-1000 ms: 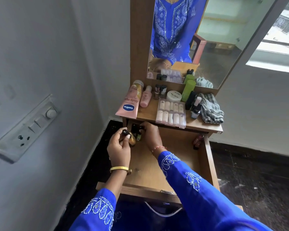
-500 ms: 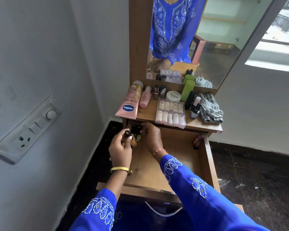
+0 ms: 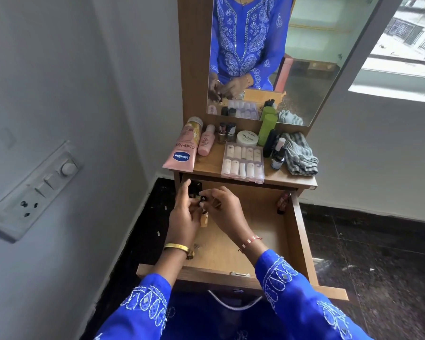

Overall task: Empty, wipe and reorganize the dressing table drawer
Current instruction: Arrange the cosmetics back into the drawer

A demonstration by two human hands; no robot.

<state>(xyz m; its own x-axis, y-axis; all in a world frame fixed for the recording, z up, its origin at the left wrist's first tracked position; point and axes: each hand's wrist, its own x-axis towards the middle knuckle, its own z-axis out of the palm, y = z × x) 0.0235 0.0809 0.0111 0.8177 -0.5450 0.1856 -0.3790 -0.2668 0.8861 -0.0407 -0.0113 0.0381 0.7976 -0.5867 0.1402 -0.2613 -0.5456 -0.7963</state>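
The wooden drawer point(image 3: 260, 244) of the dressing table is pulled out, its floor mostly bare. My left hand point(image 3: 182, 220) and my right hand point(image 3: 225, 213) meet over its back left part. Between them is a small beige bottle point(image 3: 204, 220) with a black cap. My left hand curls round it, and my right fingertips pinch it near the cap. Whether either hand holds anything more is hidden. A black item point(image 3: 196, 186) sits in the back left corner, and small reddish bottles point(image 3: 282, 204) lie at the back right.
On the table top point(image 3: 206, 168) stand a pink Vaseline tube point(image 3: 182, 149), a pink bottle point(image 3: 206, 141), nail polish bottles point(image 3: 227, 132), a white jar point(image 3: 247, 138), a green bottle point(image 3: 266, 130), a clear nail box point(image 3: 243, 159), a spray bottle point(image 3: 278, 157) and a striped cloth point(image 3: 299, 153). Wall is close on the left.
My right hand has drawn back from the drawer's back left corner to meet my left hand. My left hand, with the bottle, has stayed roughly in place.
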